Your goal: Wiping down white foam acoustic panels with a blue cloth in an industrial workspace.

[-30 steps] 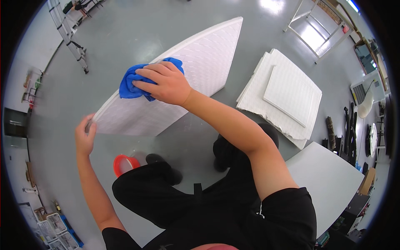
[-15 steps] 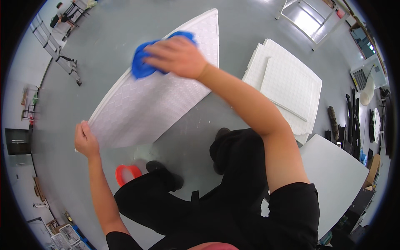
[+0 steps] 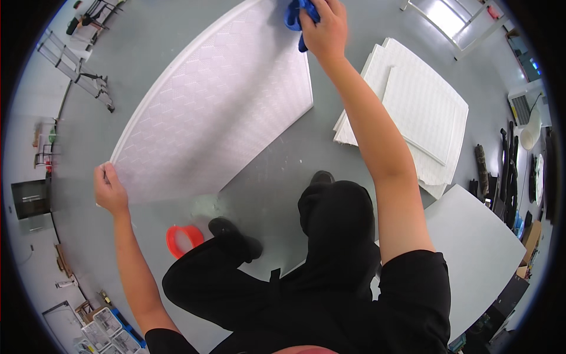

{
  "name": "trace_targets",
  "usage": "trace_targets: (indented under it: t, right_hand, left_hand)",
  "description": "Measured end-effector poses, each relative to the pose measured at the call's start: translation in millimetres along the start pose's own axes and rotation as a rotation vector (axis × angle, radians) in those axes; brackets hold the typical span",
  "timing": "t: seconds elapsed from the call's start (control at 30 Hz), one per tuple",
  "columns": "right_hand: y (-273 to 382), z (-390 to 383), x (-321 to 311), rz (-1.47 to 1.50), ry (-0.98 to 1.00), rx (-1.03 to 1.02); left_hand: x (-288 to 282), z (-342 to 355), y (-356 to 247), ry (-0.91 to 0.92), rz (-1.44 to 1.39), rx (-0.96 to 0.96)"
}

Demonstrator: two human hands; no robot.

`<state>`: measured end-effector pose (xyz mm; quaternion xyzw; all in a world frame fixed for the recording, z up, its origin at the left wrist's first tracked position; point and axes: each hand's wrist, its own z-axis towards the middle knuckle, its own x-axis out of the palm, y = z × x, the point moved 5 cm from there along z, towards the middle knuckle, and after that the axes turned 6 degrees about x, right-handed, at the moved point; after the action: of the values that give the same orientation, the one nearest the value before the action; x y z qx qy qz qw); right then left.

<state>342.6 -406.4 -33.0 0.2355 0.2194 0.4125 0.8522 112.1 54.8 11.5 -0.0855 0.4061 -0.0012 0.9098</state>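
Observation:
A large white panel (image 3: 218, 100) with a hexagon-patterned face stands tilted on edge in front of me. My left hand (image 3: 111, 190) grips its near left corner, fingers wrapped round the edge. At the panel's far right corner my right hand (image 3: 326, 32) is closed on a blue cloth (image 3: 295, 16). The cloth is bunched under the fingers and over the edge there; part of it is hidden by the hand. A shadow of my right arm falls across the panel's face.
On the floor at the right lies a stack of white panels (image 3: 427, 112). A pale tabletop (image 3: 474, 248) is beside my right side. An orange-red ring-shaped container (image 3: 171, 241) sits by my left foot. A folding ladder (image 3: 76, 74) stands far left, a white frame (image 3: 433, 26) far right.
My right hand has moved the blue cloth from the middle of the panel's upper edge to its far right corner. The panel appears raised toward me; my left hand still holds its corner.

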Motion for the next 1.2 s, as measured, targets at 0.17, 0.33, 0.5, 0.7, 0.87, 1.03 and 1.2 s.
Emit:
trace_targets:
  t: [0.17,0.33,0.5,0.7,0.87,1.03,1.2]
  right_hand:
    - [-53.0,-49.8,42.8,-0.107,-0.098,0.049]
    - [-111.1,-159.2,76.3,-0.135,-0.016,0.276]
    - [-185.4,-288.3,98.8,-0.221,0.234,0.994]
    - [-187.8,-319.7,90.3,-0.252,0.441,1.129]
    - [-206.8,-293.3,69.9,-0.154,0.214,1.173]
    - [-175.4,-213.7,59.4,-0.077,0.107,1.130]
    - [-185.8,-188.5,70.7,-0.080,0.067,0.985]
  left_hand:
    - [8.0,3.2,5.9,0.019,0.053,0.007]
    - [6.9,6.4,19.3,0.003,0.057,0.028]
    - [8.9,10.6,25.4,0.051,-0.041,0.002]
    - [6.7,8.2,25.2,0.076,-0.172,-0.051]
    - [9.7,13.1,12.1,0.096,-0.051,-0.064]
    - [7.0,10.9,16.9,0.105,0.013,-0.110]
    - [13.1,13.4,27.8,0.113,0.022,-0.129]
